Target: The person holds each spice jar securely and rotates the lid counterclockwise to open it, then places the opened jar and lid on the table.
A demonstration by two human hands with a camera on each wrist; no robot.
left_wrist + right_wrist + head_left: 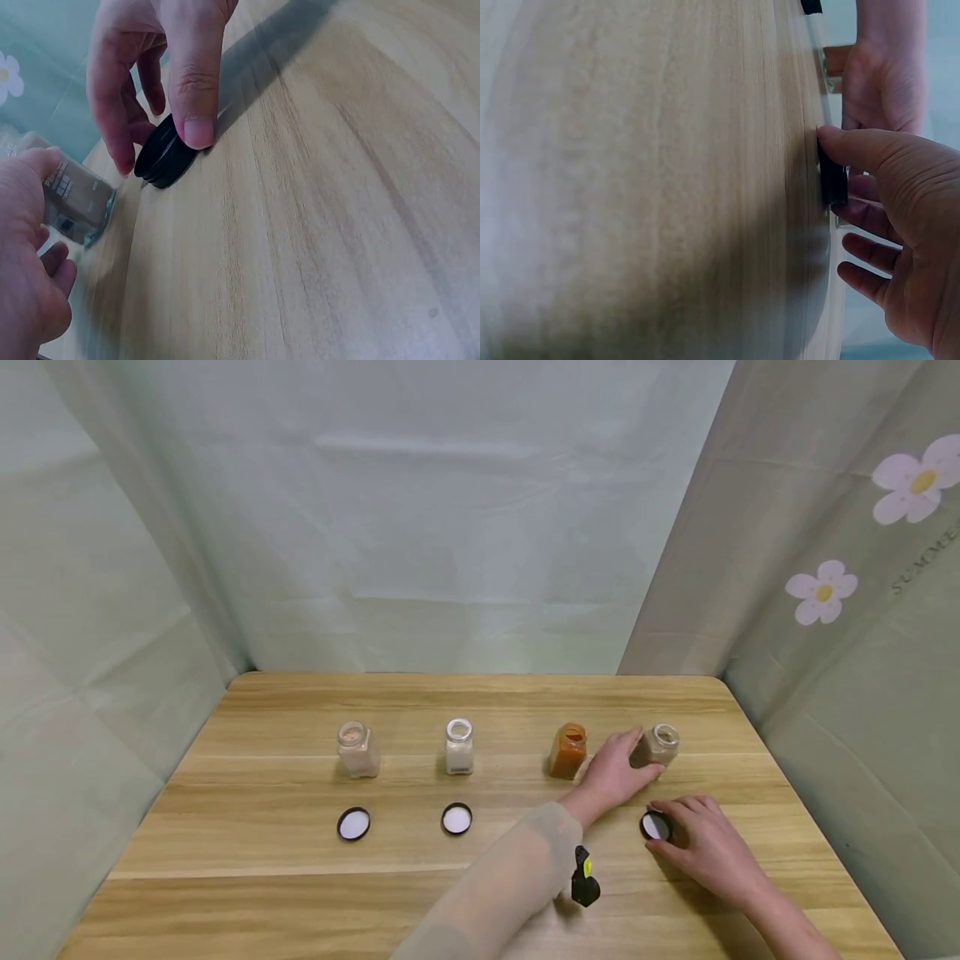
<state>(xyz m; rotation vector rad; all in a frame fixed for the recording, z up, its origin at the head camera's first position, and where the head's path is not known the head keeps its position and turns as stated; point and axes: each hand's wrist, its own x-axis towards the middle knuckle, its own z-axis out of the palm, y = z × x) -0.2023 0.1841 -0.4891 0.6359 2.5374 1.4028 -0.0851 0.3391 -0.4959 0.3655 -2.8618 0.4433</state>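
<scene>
At the right of the table, my left hand grips a square glass jar of grey-brown powder, its mouth uncovered. The same jar shows a printed label in the left wrist view. Just in front of it, my right hand pinches a black screw lid between thumb and fingers. This lid is low at the tabletop, with its white inner face upward in the head view. Close by the left wrist stands a jar of orange powder, also uncovered.
Further left stand an open jar of pale pinkish powder and an open jar of white contents. In front of them lie two black lids, a left one and a middle one, white insides up. Curtains surround the wooden table.
</scene>
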